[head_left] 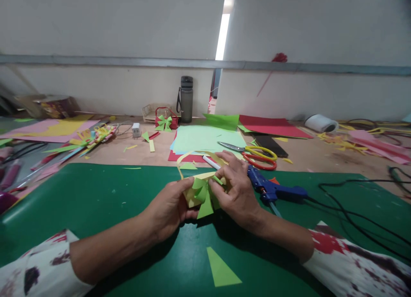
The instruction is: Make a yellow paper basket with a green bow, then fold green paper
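Between my hands is a small pale-yellow paper basket (192, 200) with a thin looped handle. A green paper bow (205, 200) lies against its front. My left hand (175, 200) grips the basket's left side, thumb on top and fingers beneath. With thumb and fingertips, my right hand (236, 188) pinches the bow near its upper right loop; the fingers partly hide the basket's right side. Close to my right hand lies a blue glue gun (276, 190) with a clear stick below it. Nearer me, a loose green paper triangle (223, 269) rests on the green mat (135, 254).
Beyond the mat are scissors (253, 151), stacked pale-green sheets (208, 136), red paper (272, 126), a finished red basket (170, 120) with a green bow, and a grey bottle (186, 100). The glue gun's black cord (346, 211) runs right. Paper scraps and ribbons (93, 138) lie left.
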A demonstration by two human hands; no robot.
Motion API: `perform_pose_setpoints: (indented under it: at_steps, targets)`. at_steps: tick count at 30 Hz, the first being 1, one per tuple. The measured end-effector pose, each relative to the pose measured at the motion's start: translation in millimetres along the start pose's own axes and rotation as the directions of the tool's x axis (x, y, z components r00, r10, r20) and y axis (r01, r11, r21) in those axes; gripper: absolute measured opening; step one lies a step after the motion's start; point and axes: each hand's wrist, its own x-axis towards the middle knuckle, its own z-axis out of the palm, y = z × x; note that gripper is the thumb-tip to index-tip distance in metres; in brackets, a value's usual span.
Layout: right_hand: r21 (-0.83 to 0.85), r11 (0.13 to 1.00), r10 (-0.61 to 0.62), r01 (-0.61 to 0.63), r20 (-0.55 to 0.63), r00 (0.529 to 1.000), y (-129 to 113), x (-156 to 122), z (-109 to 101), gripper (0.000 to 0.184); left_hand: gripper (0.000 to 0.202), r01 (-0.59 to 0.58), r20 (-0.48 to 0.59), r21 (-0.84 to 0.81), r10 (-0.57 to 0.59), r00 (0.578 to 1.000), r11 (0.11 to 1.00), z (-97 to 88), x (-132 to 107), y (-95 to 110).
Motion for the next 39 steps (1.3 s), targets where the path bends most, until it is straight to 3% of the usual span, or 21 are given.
perform_pose_setpoints:
  at_steps: [15,23,31,35,39]
  targets:
    - [-0.01,1.0,0.015,-0.015,0.001,1.0,1.9,-1.0,1.7,0.012,0.023,0.004,-0.013,-0.004,-0.004,1.0,1.0,-1.0,0.8,1.2]
    - [0.022,0.999,0.035,-0.035,0.023,0.999,3.4,-2.0,0.9,0.024,0.023,0.02,-0.027,0.013,-0.019,0.999,1.0,1.2,0.5,3.3]
    - [0.037,0.999,-0.028,0.027,0.015,1.0,6.1,-4.9,0.6,0.028,0.024,0.01,-0.021,-0.013,-0.01,1.0,1.0,-0.6,1.7,2.5]
    - [0.07,0.998,-0.002,-0.002,0.047,0.999,4.2,-5.5,-1.1,0.027,0.023,0.002,-0.011,-0.012,-0.002,1.0,1.0,-1.9,2.1,2.2]
    - [0.076,0.996,0.041,-0.045,0.058,0.997,1.4,-4.5,-0.9,0.039,0.024,-0.019,-0.001,0.008,0.019,1.0,1.0,-2.6,3.5,1.3]
